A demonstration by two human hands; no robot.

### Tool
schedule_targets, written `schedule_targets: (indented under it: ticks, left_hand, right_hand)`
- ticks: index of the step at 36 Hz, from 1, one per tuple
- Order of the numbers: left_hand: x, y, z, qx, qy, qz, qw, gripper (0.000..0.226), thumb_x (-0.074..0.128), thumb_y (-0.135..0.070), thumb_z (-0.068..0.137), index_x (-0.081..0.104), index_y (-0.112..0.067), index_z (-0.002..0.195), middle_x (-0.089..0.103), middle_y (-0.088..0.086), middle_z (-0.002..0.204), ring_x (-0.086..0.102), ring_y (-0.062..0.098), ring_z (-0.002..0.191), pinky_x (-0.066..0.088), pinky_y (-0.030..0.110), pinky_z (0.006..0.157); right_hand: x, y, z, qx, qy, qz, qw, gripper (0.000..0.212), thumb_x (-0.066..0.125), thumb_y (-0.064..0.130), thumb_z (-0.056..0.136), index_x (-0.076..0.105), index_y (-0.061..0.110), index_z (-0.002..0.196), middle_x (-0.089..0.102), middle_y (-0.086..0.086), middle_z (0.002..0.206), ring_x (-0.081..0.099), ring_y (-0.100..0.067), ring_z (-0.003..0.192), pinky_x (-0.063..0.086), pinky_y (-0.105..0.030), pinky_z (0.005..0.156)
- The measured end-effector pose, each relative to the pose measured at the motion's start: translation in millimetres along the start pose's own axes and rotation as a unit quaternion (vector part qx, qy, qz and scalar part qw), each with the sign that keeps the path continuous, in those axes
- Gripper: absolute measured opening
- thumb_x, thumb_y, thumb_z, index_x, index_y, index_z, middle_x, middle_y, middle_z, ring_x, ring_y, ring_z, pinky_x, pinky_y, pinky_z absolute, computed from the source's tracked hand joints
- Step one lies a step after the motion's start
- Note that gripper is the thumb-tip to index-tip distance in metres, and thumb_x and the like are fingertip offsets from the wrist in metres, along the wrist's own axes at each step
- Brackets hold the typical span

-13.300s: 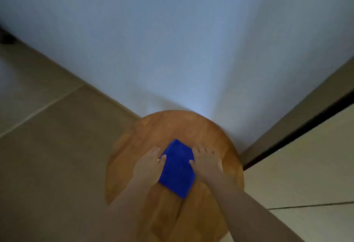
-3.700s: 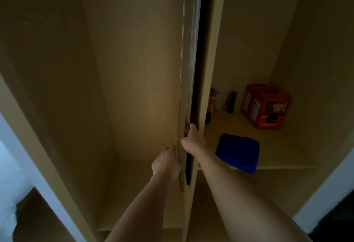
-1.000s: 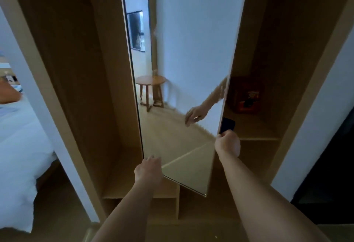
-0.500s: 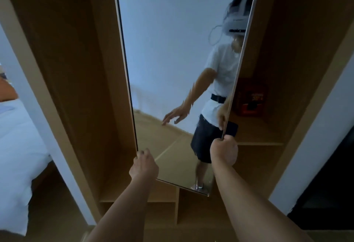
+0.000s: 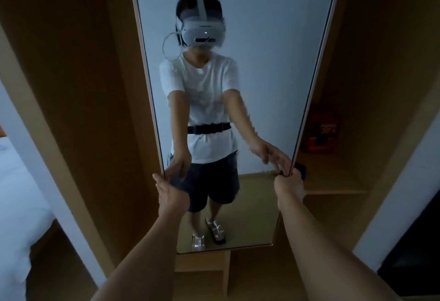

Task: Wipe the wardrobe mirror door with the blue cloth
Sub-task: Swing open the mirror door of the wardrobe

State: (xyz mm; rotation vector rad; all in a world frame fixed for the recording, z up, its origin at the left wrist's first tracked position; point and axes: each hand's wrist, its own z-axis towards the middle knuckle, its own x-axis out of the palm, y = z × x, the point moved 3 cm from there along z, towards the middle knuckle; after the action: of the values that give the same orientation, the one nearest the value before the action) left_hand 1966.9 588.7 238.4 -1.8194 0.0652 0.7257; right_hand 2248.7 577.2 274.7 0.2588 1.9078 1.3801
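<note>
The wardrobe mirror door (image 5: 273, 62) faces me squarely and reflects a person in a white shirt and headset. My left hand (image 5: 170, 193) holds the door's left edge low down, thumb at the frame. My right hand (image 5: 289, 184) grips the right edge at about the same height, fingers curled round it. Only a dark sliver of the blue cloth (image 5: 302, 169) shows, lying on the wardrobe shelf (image 5: 333, 188) just behind my right hand; neither hand touches it.
A red box (image 5: 321, 134) stands on the shelf behind the door's right edge. Wooden wardrobe walls (image 5: 83, 86) flank the mirror on both sides. A white bed (image 5: 14, 193) lies at the far left, a dark gap at the lower right.
The mirror door has swung round from edge-on to face me squarely. Both hands stayed on its two edges. The cloth, earlier in plain sight on the shelf, is now mostly hidden behind the door.
</note>
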Motion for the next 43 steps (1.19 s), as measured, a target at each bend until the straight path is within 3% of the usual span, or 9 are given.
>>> schedule_targets:
  ticks: [12,23,28,30,33,36,38,41,43]
  left_hand:
    - [17,-14,42,-0.04,0.022,-0.019,0.999,0.104,0.049,0.012,0.083,-0.019,-0.035,0.145,-0.003,0.003,0.159,0.018,0.041,0.14,0.033,0.056,0.106]
    - [20,-22,75,0.014,0.048,0.002,0.999,0.1,0.045,0.006,0.084,-0.022,-0.039,0.143,0.009,0.007,0.159,0.045,0.043,0.124,0.051,0.052,0.088]
    - [25,-23,82,0.024,0.042,0.002,0.999,0.101,0.044,0.008,0.083,-0.021,-0.039,0.143,0.005,0.003,0.159,0.047,0.042,0.122,0.054,0.05,0.082]
    - [29,-21,82,0.03,0.025,0.01,0.999,0.101,0.046,0.008,0.084,-0.021,-0.038,0.144,0.002,0.002,0.159,0.046,0.041,0.122,0.055,0.042,0.067]
    - [35,-18,80,0.048,-0.013,0.026,0.998,0.098,0.048,0.004,0.086,-0.019,-0.036,0.145,0.001,0.001,0.159,0.05,0.039,0.118,0.039,0.027,0.045]
    - [42,-9,77,0.016,-0.028,0.021,0.999,0.093,0.048,0.0,0.088,-0.015,-0.032,0.148,0.003,0.002,0.159,0.04,0.038,0.129,0.053,0.041,0.073]
    - [52,-2,72,-0.041,-0.03,0.021,0.998,0.083,0.049,-0.003,0.089,-0.005,-0.022,0.15,0.01,0.008,0.157,0.032,0.039,0.134,0.042,0.05,0.098]
    - [73,10,59,-0.094,0.025,0.109,0.989,0.064,0.045,-0.018,0.094,0.011,-0.004,0.147,0.024,0.019,0.149,0.032,0.037,0.131,0.034,0.044,0.105]
    - [90,13,46,-0.063,0.096,0.169,0.979,0.061,0.039,-0.023,0.097,0.011,-0.004,0.148,0.023,0.017,0.151,0.033,0.032,0.132,0.035,0.038,0.102]
  right_hand:
    - [15,16,28,0.0,0.026,0.007,1.0,0.052,0.044,0.018,0.093,0.032,0.025,0.143,0.049,-0.008,0.135,0.05,-0.031,0.114,0.047,-0.045,0.092]
    - [41,32,53,0.01,0.079,0.025,0.997,0.07,0.044,0.01,0.095,0.006,0.021,0.152,0.029,-0.01,0.152,0.039,-0.03,0.13,0.038,-0.04,0.103]
    - [48,24,55,0.029,0.032,0.063,0.997,0.069,0.044,0.015,0.09,0.012,0.028,0.15,0.04,-0.013,0.141,0.045,-0.024,0.094,0.04,-0.035,0.072]
    - [51,22,57,0.026,0.027,0.064,0.997,0.069,0.044,0.016,0.089,0.014,0.03,0.149,0.042,-0.013,0.139,0.045,-0.024,0.091,0.041,-0.035,0.071]
    - [49,22,59,0.016,0.017,0.038,0.999,0.065,0.044,0.018,0.088,0.02,0.031,0.147,0.046,-0.013,0.134,0.05,-0.026,0.093,0.044,-0.035,0.071]
    - [44,20,58,-0.005,0.011,-0.002,1.0,0.062,0.044,0.017,0.088,0.026,0.032,0.145,0.047,-0.01,0.135,0.052,-0.03,0.106,0.045,-0.036,0.078]
    - [38,18,58,-0.031,-0.003,-0.053,0.998,0.061,0.045,0.014,0.087,0.03,0.031,0.144,0.05,-0.007,0.134,0.051,-0.029,0.111,0.046,-0.041,0.089]
    - [31,11,62,-0.059,-0.009,-0.159,0.985,0.058,0.048,0.013,0.09,0.032,0.027,0.143,0.051,-0.005,0.134,0.048,-0.027,0.116,0.044,-0.045,0.094]
    - [25,-1,68,-0.052,0.0,-0.193,0.98,0.058,0.05,0.014,0.092,0.03,0.025,0.145,0.047,-0.005,0.138,0.046,-0.027,0.121,0.045,-0.044,0.094]
